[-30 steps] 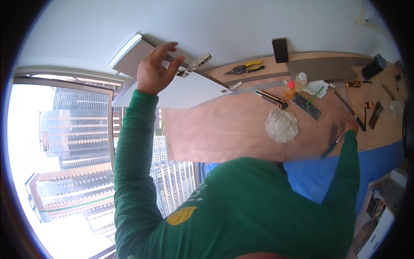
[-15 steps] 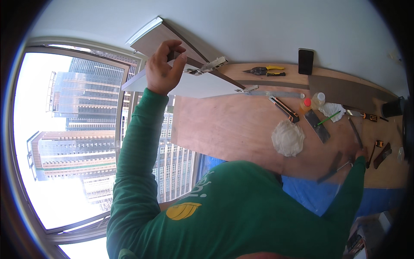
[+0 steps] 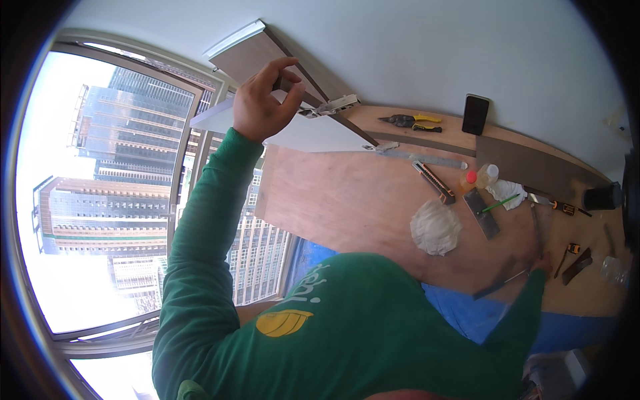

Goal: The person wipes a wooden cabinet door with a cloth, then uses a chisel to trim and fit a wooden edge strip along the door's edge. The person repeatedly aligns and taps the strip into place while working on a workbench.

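My left hand [image 3: 265, 101] is raised at the far left, its fingers and thumb curled over the dark edge of a white cabinet door panel [image 3: 317, 137]. Metal hinges [image 3: 337, 105] are fixed along that edge. A second panel [image 3: 248, 55] leans behind my fingers, against the wall. Away to the right, my right hand [image 3: 543, 265] is low over the wooden worktop [image 3: 347, 193]. A thin dark strip [image 3: 537, 230] runs up to it, and a slim metal rod [image 3: 517, 276] lies by its fingers. The fingers are too small and blurred to show a grip.
Around the worktop lie snips [image 3: 410, 122], a utility knife [image 3: 433, 181], a white cloth [image 3: 435, 228], a dark flat plate [image 3: 481, 213], small bottles [image 3: 489, 175] and a screwdriver [image 3: 563, 208]. A phone [image 3: 475, 115] leans on the wall. A window [image 3: 107, 200] stands at left.
The whole view has tilted slightly, so the worktop's right end sits lower in the picture. Against the things around them, both hands have hardly moved.
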A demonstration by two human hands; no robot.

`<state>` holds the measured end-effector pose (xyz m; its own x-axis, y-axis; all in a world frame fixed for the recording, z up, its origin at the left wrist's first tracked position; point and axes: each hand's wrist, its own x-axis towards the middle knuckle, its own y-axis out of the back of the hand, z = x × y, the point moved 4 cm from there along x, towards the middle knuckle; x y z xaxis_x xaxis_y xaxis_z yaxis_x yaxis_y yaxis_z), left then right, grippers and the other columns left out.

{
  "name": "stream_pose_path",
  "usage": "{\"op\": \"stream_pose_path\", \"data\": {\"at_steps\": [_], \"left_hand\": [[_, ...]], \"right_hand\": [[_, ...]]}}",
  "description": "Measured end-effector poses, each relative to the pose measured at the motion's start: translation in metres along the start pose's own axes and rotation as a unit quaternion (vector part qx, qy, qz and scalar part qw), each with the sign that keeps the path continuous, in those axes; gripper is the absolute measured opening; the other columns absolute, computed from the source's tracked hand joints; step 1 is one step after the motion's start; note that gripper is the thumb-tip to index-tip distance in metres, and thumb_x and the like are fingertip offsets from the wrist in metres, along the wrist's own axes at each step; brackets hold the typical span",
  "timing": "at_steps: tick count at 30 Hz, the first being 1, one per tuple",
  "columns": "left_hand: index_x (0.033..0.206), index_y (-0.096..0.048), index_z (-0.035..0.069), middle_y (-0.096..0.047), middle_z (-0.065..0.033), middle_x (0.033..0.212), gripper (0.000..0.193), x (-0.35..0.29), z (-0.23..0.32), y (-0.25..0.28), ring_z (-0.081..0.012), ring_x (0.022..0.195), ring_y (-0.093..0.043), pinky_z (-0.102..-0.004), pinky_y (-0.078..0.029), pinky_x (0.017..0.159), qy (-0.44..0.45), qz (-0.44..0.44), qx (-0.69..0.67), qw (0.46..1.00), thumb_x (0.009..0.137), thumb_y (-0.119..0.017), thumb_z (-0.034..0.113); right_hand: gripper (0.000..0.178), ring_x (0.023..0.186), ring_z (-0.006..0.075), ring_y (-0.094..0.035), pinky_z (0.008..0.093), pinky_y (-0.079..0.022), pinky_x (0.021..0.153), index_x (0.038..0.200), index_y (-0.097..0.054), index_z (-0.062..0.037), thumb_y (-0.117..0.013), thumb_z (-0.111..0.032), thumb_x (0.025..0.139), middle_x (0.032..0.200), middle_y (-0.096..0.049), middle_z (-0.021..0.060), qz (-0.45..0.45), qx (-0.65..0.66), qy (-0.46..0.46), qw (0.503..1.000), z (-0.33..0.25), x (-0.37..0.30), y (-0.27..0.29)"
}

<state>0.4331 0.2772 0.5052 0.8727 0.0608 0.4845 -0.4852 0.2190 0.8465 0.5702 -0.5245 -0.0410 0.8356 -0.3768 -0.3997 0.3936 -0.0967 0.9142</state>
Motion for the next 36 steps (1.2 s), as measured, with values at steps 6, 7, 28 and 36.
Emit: {"op": "stream_pose_path", "data": {"at_steps": [6,7,28,36], "left_hand": [[0.128,-0.066,0.002,-0.078,-0.0094,0.104,0.05,-0.016,-0.002,0.025,-0.0223,0.095,-0.078,-0.0336,-0.061,0.082,-0.057,0.016,0.028,0.998,0.089,-0.086,0.026],[0.126,-0.067,0.002,-0.077,-0.0093,0.103,0.053,-0.022,-0.006,0.029,-0.0229,0.093,-0.077,-0.0341,-0.061,0.08,-0.055,0.025,0.041,0.997,0.088,-0.089,0.031],[0.066,-0.056,0.007,-0.058,-0.008,0.06,0.07,-0.061,-0.076,0.099,-0.0298,0.054,-0.063,-0.0394,-0.05,0.05,-0.093,0.107,0.162,0.977,0.069,-0.088,0.069],[0.07,-0.06,0.006,-0.061,-0.0085,0.061,0.072,-0.077,-0.051,0.092,-0.03,0.053,-0.063,-0.0389,-0.052,0.051,-0.082,0.03,0.146,0.985,0.071,-0.083,0.074]], "right_hand": [[0.04,0.122,0.0394,-0.066,0.0551,-0.053,0.102,0.139,-0.06,-0.0146,-0.053,-0.033,0.104,0.13,-0.07,0.0145,0.085,-0.017,0.043,0.995,-0.012,-0.023,0.013],[0.04,0.119,0.0406,-0.067,0.0552,-0.053,0.1,0.135,-0.062,-0.012,-0.054,-0.034,0.103,0.128,-0.071,0.0154,0.093,0.004,0.037,0.995,-0.01,-0.029,0.013],[0.056,0.07,0.0276,-0.06,0.0405,-0.05,0.067,0.092,-0.062,0.0,-0.065,-0.055,0.103,0.078,-0.061,0.012,0.133,0.514,0.009,0.847,0.044,-0.202,-0.021],[0.039,0.059,0.0093,-0.05,0.0264,-0.041,0.055,0.09,-0.059,-0.0082,-0.061,-0.042,0.108,0.069,-0.049,-0.0028,0.066,0.683,0.091,0.722,-0.109,-0.341,0.104]]}}
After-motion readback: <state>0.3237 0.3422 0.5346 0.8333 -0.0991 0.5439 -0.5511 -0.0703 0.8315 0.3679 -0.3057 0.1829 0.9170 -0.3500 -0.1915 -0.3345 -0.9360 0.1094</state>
